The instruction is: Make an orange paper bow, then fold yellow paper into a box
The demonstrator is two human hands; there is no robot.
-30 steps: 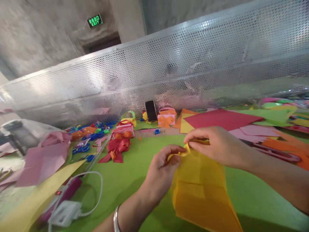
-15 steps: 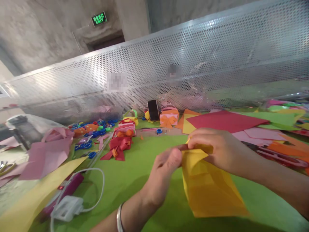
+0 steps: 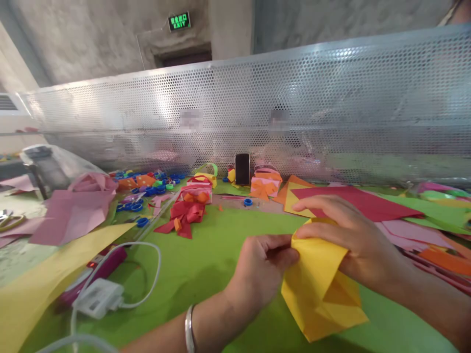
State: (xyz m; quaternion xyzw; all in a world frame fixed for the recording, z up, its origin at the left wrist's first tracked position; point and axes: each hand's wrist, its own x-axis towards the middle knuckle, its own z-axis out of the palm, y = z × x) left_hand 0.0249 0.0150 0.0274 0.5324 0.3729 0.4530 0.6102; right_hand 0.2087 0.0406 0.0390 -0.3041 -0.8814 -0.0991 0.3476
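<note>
A folded yellow paper bag [image 3: 312,289] hangs between my two hands above the green table covering [image 3: 224,230]. My left hand [image 3: 263,262] pinches its upper left edge between thumb and fingers. From the upper right, my right hand [image 3: 353,235] grips the bag's top, with its index finger lifted off the paper and its other fingers partly hidden behind it. Creases and a loose flap show on the near side of the bag. A silver bangle [image 3: 189,326] circles my left wrist.
Red paper bows [image 3: 187,213], small paper bags [image 3: 265,184] and a phone [image 3: 242,169] stand at the back. Blue scissors [image 3: 134,205] lie left, near a power strip [image 3: 91,274] with a white cable. Coloured sheets [image 3: 362,201] lie right. Perforated metal panel [image 3: 221,108] behind.
My right hand has raised its index finger and opened wider around the bag's top. My left fingers now pinch the edge, and the bag has turned and tilted. The camera view has shifted left.
</note>
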